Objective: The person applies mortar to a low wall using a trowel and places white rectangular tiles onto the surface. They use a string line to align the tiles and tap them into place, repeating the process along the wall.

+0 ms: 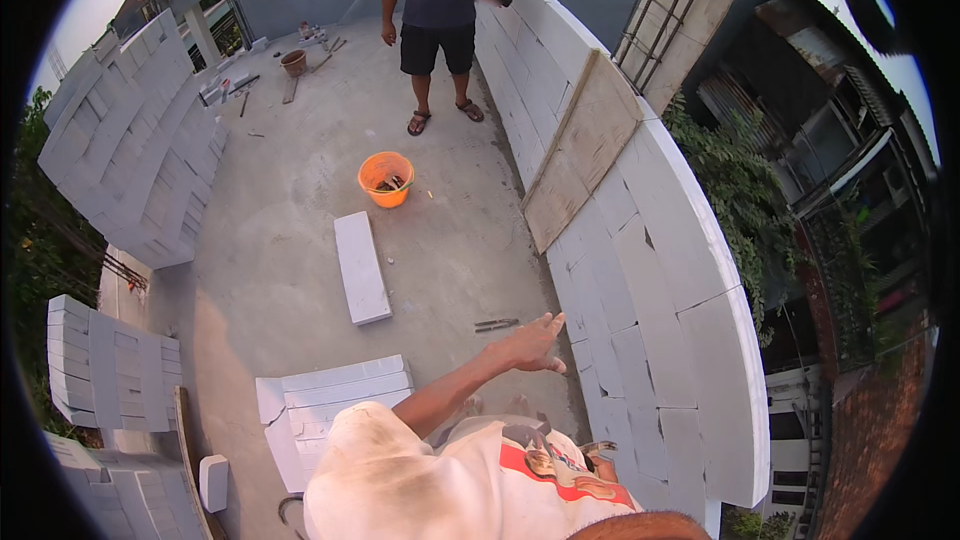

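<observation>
My left arm reaches across my body, and my left hand (537,342) is held out toward the white block wall (625,315) on the right. Its fingers are stretched apart and hold nothing; I cannot tell whether the fingertips touch the wall. Below it on the concrete floor lie thin dark metal pieces (496,324). Only part of my right arm (640,527) shows at the lower edge, and its hand is out of view. A single long white block (362,268) lies on the floor ahead, with an orange bucket (386,180) holding tools beyond it.
A person (435,0) in dark clothes and sandals stands ahead, a phone in one hand. Stacked white blocks (140,140) rise at the left; more blocks (345,400) lie beside me. A wooden board (583,152) leans on the wall. A brown bucket (293,63) stands far off.
</observation>
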Demonstrator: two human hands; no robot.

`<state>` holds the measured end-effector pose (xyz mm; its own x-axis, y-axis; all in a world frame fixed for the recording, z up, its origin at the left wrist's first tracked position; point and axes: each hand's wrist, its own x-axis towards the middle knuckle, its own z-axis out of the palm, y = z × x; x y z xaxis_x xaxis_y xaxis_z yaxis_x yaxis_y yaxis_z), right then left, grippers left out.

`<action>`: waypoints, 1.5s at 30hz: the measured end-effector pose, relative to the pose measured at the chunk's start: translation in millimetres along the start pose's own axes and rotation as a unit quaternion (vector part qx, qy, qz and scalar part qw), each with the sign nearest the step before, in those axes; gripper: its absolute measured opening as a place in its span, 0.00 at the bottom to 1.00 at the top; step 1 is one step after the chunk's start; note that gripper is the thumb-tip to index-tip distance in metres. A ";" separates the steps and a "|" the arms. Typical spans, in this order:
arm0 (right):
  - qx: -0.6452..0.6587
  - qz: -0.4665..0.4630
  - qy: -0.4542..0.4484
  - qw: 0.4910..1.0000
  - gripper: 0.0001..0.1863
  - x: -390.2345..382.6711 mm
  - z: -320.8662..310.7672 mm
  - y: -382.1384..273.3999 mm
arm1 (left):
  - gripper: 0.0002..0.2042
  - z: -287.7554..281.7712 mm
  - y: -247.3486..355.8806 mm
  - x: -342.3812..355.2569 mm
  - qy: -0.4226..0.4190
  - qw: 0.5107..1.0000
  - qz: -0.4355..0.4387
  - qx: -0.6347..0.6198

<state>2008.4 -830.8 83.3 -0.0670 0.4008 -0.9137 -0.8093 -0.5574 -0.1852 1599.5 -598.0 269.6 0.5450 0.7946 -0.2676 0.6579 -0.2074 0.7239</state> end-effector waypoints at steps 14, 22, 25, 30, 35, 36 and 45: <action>-0.437 -0.058 0.138 0.887 0.14 -80.9 -107.2 67.6 | 0.08 -302.3 139.1 -102.8 0.785 0.478 0.392 -0.034; -0.480 0.012 0.265 0.836 0.16 -165.3 -163.3 205.5 | 0.21 114.1 -139.9 -5.1 0.021 0.990 -0.138 -0.028; -0.460 0.044 0.296 0.836 0.17 -184.3 -185.3 271.2 | 0.26 232.4 -195.6 -103.8 -0.369 0.904 -0.213 0.033; -0.416 0.072 0.327 0.845 0.18 -216.1 -213.4 346.9 | 0.21 277.3 -249.6 -225.2 -0.544 0.799 -0.202 0.156; -0.366 0.087 0.339 0.862 0.19 -235.0 -246.1 406.6 | 0.16 276.4 -282.5 -186.7 -0.466 0.829 -0.145 0.274; -0.371 0.080 0.333 0.863 0.20 -230.9 -254.1 403.4 | 0.15 268.0 -287.6 -166.3 -0.425 0.847 -0.114 0.299; -0.390 0.036 0.293 0.872 0.22 -202.8 -373.4 412.7 | 0.13 316.0 -35.2 -4.7 -0.122 0.987 -0.095 0.033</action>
<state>1905.9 -1413.6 57.1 0.3928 0.0310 -0.9191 -0.1565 -0.9826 -0.1000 1738.1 -774.7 44.5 0.5128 0.6629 -0.5455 0.7884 -0.1122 0.6048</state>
